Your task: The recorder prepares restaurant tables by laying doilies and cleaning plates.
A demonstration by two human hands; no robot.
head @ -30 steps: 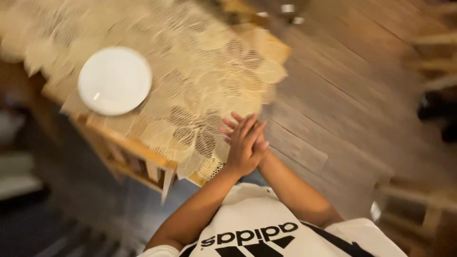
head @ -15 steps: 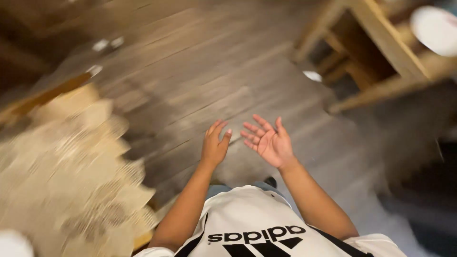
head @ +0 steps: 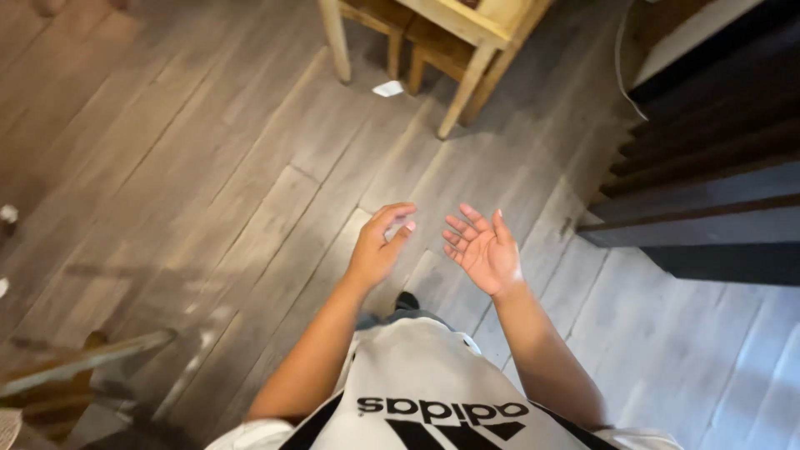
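Observation:
Both of my hands hang in front of my body over a grey wooden plank floor point(head: 208, 192). My left hand point(head: 379, 246) is loosely curled, fingers bent inward, holding nothing. Palm up beside it, my right hand point(head: 483, 250) has its fingers spread and is empty too. The two hands are a short gap apart and touch nothing. Below them I see my white shirt with black print point(head: 425, 392).
A light wooden table leg and chair legs point(head: 458, 83) stand at the top middle, with a small white scrap point(head: 387, 88) on the floor beside them. Dark wooden steps or shelving point(head: 708, 192) fill the right side. A wooden chair back point(head: 75, 367) sits at bottom left.
My view has swung away from the table with the patterned cloth and white plate to the open floor. My hands, pressed together a second ago, have come apart.

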